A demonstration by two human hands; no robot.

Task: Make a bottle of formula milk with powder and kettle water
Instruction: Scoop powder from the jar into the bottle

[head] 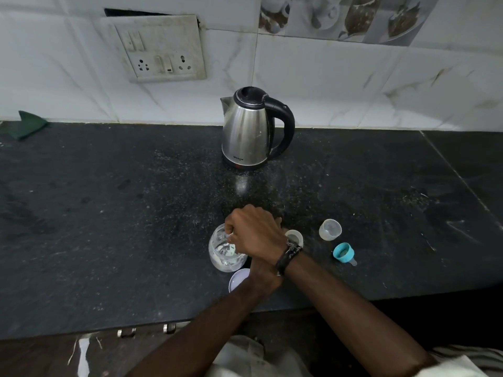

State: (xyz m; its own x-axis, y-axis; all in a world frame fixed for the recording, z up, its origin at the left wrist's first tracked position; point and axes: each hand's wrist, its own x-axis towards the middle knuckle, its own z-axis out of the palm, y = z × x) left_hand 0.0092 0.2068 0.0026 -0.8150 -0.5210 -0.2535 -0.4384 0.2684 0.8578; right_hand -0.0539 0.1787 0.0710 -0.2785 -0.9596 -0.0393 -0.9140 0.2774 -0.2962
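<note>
Your right hand sits at lower centre of the frame, fingers curled down into the mouth of the clear jar, pinching something small and pale there; what it is cannot be made out. A dark band wraps that wrist. Your left hand lies under the right wrist, mostly hidden, so you cannot tell from here whether it is open or gripping anything. The jar holds white powder at the bottom and stands on the dark counter. Its white lid lies flat just below it, touching your left forearm in the picture. Just right of your right wrist stands the bottle, only its open rim showing. Further right a clear cap lies on the counter, and below that the blue ring with its teat lies on its side. The steel kettle stands at upper centre, well apart, handle to the right. A socket plate is on the tiled wall at upper left, and a green cloth at the far left edge.
</note>
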